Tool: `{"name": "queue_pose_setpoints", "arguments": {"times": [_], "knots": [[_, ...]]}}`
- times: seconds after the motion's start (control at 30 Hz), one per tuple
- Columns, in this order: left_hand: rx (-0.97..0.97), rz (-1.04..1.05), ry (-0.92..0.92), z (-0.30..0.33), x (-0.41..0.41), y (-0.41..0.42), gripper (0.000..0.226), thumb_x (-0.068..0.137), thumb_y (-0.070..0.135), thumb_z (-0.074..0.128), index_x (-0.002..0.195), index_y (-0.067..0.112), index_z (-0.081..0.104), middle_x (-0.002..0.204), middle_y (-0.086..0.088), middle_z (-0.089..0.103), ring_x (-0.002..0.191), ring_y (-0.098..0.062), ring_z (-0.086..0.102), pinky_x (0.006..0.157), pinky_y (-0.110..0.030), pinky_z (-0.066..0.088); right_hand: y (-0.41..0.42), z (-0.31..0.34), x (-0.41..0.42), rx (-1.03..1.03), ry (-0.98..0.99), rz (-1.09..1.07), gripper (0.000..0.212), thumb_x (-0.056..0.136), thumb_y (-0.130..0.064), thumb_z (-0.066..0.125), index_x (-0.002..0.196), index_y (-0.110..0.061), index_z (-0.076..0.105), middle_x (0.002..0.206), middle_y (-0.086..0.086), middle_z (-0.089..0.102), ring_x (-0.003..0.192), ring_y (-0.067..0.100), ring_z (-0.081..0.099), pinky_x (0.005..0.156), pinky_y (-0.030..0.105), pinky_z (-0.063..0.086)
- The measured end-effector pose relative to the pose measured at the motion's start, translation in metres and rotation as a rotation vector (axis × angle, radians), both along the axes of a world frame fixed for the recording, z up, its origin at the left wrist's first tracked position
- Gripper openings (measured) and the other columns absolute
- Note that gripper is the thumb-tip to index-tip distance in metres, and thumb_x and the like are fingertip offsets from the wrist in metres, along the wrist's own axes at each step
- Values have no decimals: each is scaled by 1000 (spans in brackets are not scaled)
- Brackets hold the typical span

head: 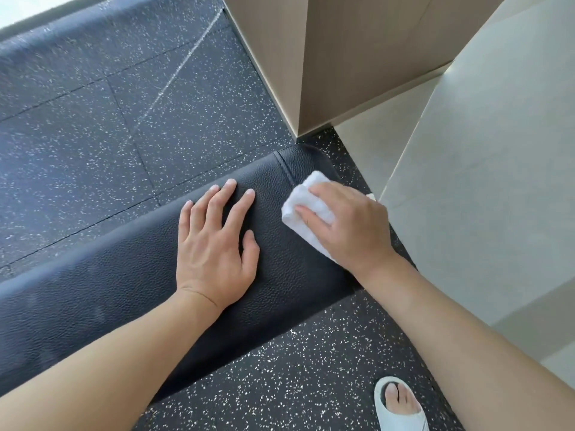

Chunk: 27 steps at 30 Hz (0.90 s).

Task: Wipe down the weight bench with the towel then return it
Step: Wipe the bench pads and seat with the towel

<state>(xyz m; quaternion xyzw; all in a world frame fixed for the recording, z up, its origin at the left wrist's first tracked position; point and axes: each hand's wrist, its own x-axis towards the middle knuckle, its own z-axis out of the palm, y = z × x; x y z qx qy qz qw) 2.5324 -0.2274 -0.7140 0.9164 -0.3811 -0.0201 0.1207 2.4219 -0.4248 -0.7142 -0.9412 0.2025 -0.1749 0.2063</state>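
Observation:
The black padded weight bench [118, 284] runs from the lower left up to the middle of the view. My left hand [214, 241] lies flat on the pad with its fingers spread. A folded white towel [306, 206] sits near the bench's far right end. My right hand [348, 225] presses down on it, with the fingers curved over its top and the thumb side hidden. Part of the towel is covered by that hand.
Dark speckled rubber floor tiles [109, 126] surround the bench. A beige wooden column [342, 57] stands just beyond the bench's end. A pale wall [497, 181] rises at the right. My foot in a white slipper [399, 405] is at the bottom right.

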Motion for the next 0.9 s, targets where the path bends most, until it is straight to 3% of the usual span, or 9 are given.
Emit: {"name": "queue_pose_setpoints", "arguments": {"times": [0.1, 0.2, 0.3, 0.43, 0.57, 0.67, 0.83, 0.9], "knots": [[16, -2, -4, 0, 0, -1, 60, 94, 37, 48, 153, 26, 48, 162, -5, 40, 150, -32, 35, 124, -57, 21, -27, 0, 54, 97, 35, -93, 26, 96, -50, 57, 103, -26, 64, 91, -5, 68, 80, 25, 64, 59, 32, 38], [22, -4, -15, 1, 0, 0, 60, 93, 37, 47, 152, 25, 48, 162, -5, 40, 150, -32, 35, 124, -56, 22, -51, -4, 112, 180, 119, -115, 30, 92, -49, 59, 96, -20, 64, 85, 0, 67, 82, 30, 62, 62, 35, 39], [14, -4, -18, 0, -1, -1, 60, 94, 36, 48, 152, 25, 48, 161, -5, 40, 150, -32, 34, 124, -56, 21, -63, -8, 137, 289, 238, -92, 31, 84, -52, 64, 88, -21, 65, 79, -5, 62, 82, 25, 60, 65, 32, 39], [17, -3, -18, -1, 0, -1, 59, 94, 36, 48, 152, 25, 48, 161, -6, 41, 149, -33, 35, 123, -58, 23, -49, -4, 84, 370, 17, -166, 29, 86, -53, 68, 92, -25, 70, 78, -7, 67, 75, 16, 60, 65, 34, 49], [14, 0, -10, 0, 0, 0, 60, 94, 37, 47, 152, 25, 48, 161, -5, 40, 149, -33, 35, 123, -58, 23, -6, 2, -17, 216, -44, -172, 19, 96, -41, 68, 104, -24, 69, 80, -14, 58, 69, 7, 49, 60, 25, 37], [13, 3, -8, 0, 0, 0, 60, 94, 37, 46, 152, 25, 48, 161, -5, 40, 149, -33, 34, 124, -57, 22, 16, -2, -57, 89, 8, -174, 22, 97, -42, 67, 102, -20, 67, 83, -9, 61, 73, 13, 57, 59, 25, 36], [11, 2, -6, -1, -1, 0, 59, 94, 38, 46, 152, 25, 48, 161, -5, 40, 149, -32, 34, 124, -57, 22, -4, 1, -6, 40, 57, -134, 29, 99, -49, 57, 101, -20, 58, 87, -9, 60, 77, 15, 57, 59, 31, 41], [11, 0, -10, -1, -1, 0, 59, 94, 37, 46, 152, 25, 48, 161, -5, 40, 149, -33, 35, 123, -57, 23, -18, -2, 29, 56, 36, -136, 31, 97, -50, 56, 102, -20, 54, 96, -6, 57, 84, 16, 54, 62, 31, 35]]}}
